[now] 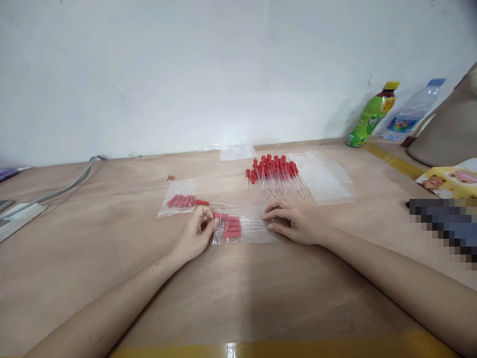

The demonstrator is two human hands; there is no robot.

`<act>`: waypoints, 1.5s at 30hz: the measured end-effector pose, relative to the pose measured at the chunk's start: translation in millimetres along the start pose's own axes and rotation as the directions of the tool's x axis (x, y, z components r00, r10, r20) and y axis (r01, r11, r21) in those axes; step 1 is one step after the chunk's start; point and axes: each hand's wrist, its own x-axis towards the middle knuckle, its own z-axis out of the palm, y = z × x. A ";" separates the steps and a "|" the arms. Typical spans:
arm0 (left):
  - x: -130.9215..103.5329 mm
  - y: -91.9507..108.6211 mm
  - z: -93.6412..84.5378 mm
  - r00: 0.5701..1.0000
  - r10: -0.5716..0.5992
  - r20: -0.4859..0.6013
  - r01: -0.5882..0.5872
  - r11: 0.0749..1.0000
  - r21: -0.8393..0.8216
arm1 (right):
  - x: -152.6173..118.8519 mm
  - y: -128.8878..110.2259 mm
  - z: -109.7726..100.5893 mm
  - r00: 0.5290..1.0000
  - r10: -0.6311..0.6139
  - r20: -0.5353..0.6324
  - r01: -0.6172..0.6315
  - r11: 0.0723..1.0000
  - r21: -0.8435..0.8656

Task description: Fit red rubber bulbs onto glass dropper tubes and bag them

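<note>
A clear zip bag (257,236) lies flat between my hands, with several red-bulbed droppers (233,228) inside it. My left hand (197,232) is closed at the bag's left end, thumb and forefinger pinching the bulb of one more dropper (219,216), which lies partly along the bag's upper edge. Across the bag's right end, my right hand (296,221) rests with its fingers apart, fingertips touching the plastic. Just above the bag is a single loose dropper (203,202). A second zip bag (164,208) holding several droppers lies beyond my left hand.
Loose droppers (278,174) lie in a pile ahead, beside flat clear bags (328,181). A green bottle (372,117), a clear bottle (413,112) and a beige bag (443,124) stand back right. A grey cable (82,176) runs on the left.
</note>
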 end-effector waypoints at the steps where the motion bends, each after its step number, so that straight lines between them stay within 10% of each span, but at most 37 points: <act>1: 0.6 -0.6 -0.6 1.000 0.005 0.016 -0.005 1.000 -0.012 | 0.0 -0.1 0.0 1.000 0.002 0.001 -0.002 1.000 0.002; 45: 0.5 15.3 9.7 0.992 -0.043 -0.116 0.058 0.991 0.123 | 0.8 -0.8 -0.7 1.000 -0.028 0.005 0.028 0.999 -0.017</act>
